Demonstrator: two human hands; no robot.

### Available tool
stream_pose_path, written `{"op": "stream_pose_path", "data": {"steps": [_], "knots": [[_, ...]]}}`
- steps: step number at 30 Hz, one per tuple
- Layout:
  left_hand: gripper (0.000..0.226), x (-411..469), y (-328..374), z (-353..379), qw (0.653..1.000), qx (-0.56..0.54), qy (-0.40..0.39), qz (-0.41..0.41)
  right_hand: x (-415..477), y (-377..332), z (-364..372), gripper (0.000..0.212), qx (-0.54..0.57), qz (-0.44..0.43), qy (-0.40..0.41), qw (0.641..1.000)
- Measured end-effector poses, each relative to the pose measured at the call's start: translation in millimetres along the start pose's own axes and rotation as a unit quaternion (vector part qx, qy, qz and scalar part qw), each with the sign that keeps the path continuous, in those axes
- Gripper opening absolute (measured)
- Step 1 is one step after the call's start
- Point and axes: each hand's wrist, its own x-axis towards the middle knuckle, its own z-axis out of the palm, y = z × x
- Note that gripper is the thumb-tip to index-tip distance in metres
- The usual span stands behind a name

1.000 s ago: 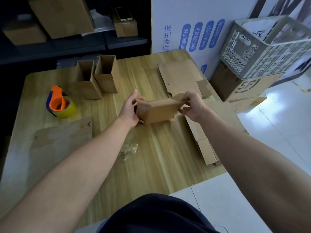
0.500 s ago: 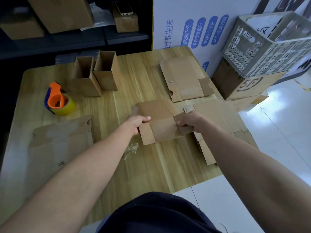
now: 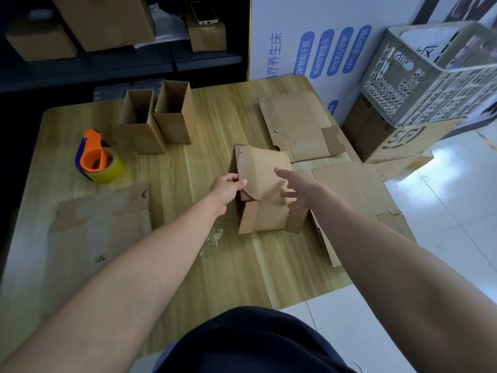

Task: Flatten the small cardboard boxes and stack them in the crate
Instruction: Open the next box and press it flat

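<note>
Cardboard count, near to far. Wooden table (image 3: 242, 275) at the near edge, with 1 crumpled scrap of clear tape (image 3: 212, 236) beside the left forearm.

1 partly flattened box (image 3: 265, 211) sits mid-table, its upper panel bowed up and not yet flat. Left hand (image 3: 227, 187) pinches that box's left edge between thumb and fingers. Right hand (image 3: 297, 190) is over the box's right side with fingers straight and spread wide. Cannot tell if it touches the panel.

3 flat cardboard pieces on the table:
- 1 flat sheet (image 3: 102, 219) left of the left arm
- 1 flat piece (image 3: 349, 184) under the right forearm, overhanging the right table edge; it may be more than one layer, the pile is unclear
- 1 flat blank (image 3: 298, 125) at the far right corner

1 orange tape dispenser (image 3: 98, 161) with a yellowish roll sits on the left side. Behind it stand 2 upright boxes, tops open, touching each other: left one (image 3: 139, 130), right one (image 3: 176, 117).

1 grey crate (image 3: 419, 76) is off the table to the right, tilted, resting on 1 large carton (image 3: 390, 138) on the floor. No cardboard is visible inside it from this angle.

Dark shelf (image 3: 161, 63) at the back holds 3 cartons, with 1 phone (image 3: 203, 12) on the rightmost.
</note>
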Motion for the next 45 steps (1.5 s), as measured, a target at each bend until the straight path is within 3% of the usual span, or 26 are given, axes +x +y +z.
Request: {"op": "stream_pose_path", "data": {"steps": [2,7,13,15,19,23,28,35,39,42,45], "knots": [[0.007,0.3,1.2,1.2,1.0,-0.02,0.023,0.006,2.2,-2.8,3.3,0.077,-0.022,-0.022,0.026,0.999],[0.027,-3.6,13.7,-6.1,0.992,-0.125,0.032,0.014,3.5,-14.1,-1.6,0.097,-0.049,-0.037,0.113,0.992],[0.023,-16.8,29.9,-16.2,0.983,-0.183,-0.011,0.022,-2.9,-30.0,-9.9,0.096,0.088,-0.07,0.0,0.994],[0.013,-19.7,32.5,-16.3,0.984,-0.171,-0.035,0.02,-6.3,-34.5,-6.4,0.095,0.096,-0.081,0.002,0.992],[0.072,-20.4,38.4,-22.2,0.985,-0.169,-0.009,-0.021,-9.2,-39.1,-1.4,0.099,0.094,-0.08,0.003,0.992],[0.096,-24.3,50.3,-24.0,0.975,-0.213,0.026,-0.064,-11.4,-38.3,1.7,0.105,0.064,-0.071,-0.004,0.995],[0.078,-14.7,43.0,-31.1,0.983,-0.149,0.08,-0.065,-13.9,-35.8,3.4,0.103,0.019,-0.067,0.019,0.997],[0.079,-10.8,16.4,-30.6,0.998,-0.031,0.049,-0.01,-9.5,-14.5,4.8,0.047,-0.066,-0.048,0.054,0.995],[0.06,-11.5,22.8,-29.0,0.999,-0.035,0.019,0.019,-12.0,-19.4,0.6,0.03,-0.023,-0.032,0.081,0.996],[0.019,-11.6,27.7,-28.7,0.996,-0.076,0.017,0.035,-14.3,-28.0,-3.4,0.026,-0.025,-0.053,0.099,0.993],[0.016,-13.4,37.6,-28.4,0.991,-0.121,0.03,0.054,-17.3,-34.0,-1.0,0.031,-0.001,-0.095,0.115,0.989]]}}
